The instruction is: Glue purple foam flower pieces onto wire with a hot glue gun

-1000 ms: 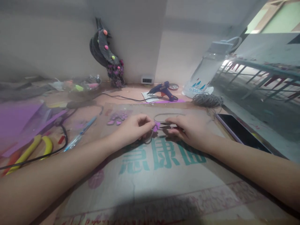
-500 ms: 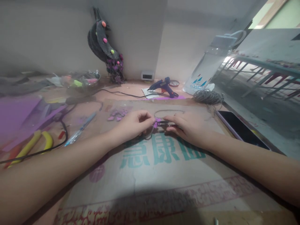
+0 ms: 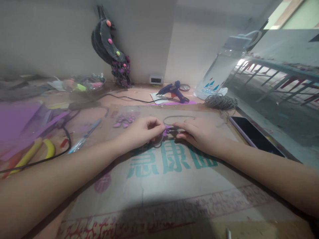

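Observation:
My left hand (image 3: 142, 132) rests on a cardboard sheet (image 3: 159, 172) and pinches a small purple piece (image 3: 166, 128) between thumb and fingers. Facing it, my right hand (image 3: 199, 134) is closed round a small pair of dark scissors (image 3: 176, 131) whose tips reach the purple piece. The two hands almost touch at the sheet's middle. A thin wire loop (image 3: 178, 118) lies just beyond them. Several cut purple shapes (image 3: 123, 121) lie to the left of my left hand.
A blue glue gun (image 3: 173, 90) with a black cord sits at the back. A coil of grey twine (image 3: 220, 102), a phone (image 3: 255, 136) and a clear bottle (image 3: 219, 74) are on the right. A pen (image 3: 83, 137), yellow-handled pliers (image 3: 35, 152) and purple sheets (image 3: 17, 124) lie left.
Both hands hold almost the same place; the purple piece has sunk further between the fingertips and scissor tips. The view has tilted slightly.

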A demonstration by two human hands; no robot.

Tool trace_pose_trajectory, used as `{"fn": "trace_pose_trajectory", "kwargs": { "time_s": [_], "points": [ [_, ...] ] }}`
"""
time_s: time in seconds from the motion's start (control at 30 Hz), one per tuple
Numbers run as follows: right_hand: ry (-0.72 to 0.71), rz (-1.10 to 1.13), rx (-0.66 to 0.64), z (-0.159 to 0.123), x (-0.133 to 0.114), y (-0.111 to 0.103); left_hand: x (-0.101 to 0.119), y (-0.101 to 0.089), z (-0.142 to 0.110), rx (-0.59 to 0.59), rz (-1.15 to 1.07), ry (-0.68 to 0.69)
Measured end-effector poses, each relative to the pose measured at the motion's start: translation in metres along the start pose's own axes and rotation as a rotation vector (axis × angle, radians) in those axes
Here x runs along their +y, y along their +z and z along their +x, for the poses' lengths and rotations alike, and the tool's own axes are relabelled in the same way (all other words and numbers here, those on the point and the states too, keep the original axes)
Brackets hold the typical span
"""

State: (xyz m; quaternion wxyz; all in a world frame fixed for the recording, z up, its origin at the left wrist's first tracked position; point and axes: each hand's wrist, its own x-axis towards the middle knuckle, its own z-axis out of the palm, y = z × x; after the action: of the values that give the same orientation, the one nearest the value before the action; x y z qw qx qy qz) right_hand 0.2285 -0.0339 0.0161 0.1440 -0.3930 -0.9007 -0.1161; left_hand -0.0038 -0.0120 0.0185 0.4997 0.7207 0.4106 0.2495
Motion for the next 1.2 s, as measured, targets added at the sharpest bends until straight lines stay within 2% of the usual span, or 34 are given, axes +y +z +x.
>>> {"fn": "trace_pose_trajectory", "kwargs": {
  "time_s": [0.27, 0.53, 0.8, 1.1, 1.2],
  "points": [
    [-0.081, 0.010, 0.037, -0.003, 0.004, 0.005, -0.001, 0.000, 0.001, -0.002, 0.008, -0.002],
    [-0.019, 0.011, -0.006, -0.003, 0.004, 0.005, 0.000, 0.000, 0.000, -0.013, -0.003, 0.004],
    [-0.118, -0.010, 0.077, -0.006, 0.009, 0.012, 0.000, 0.001, -0.001, -0.019, 0.003, -0.003],
    [-0.238, 0.084, 0.178, -0.011, 0.008, 0.000, -0.006, -0.001, 0.002, 0.015, -0.011, 0.019],
    [-0.196, 0.091, 0.167, -0.012, 0.007, -0.001, -0.007, -0.001, 0.003, 0.019, -0.010, 0.011]
  ]
}}
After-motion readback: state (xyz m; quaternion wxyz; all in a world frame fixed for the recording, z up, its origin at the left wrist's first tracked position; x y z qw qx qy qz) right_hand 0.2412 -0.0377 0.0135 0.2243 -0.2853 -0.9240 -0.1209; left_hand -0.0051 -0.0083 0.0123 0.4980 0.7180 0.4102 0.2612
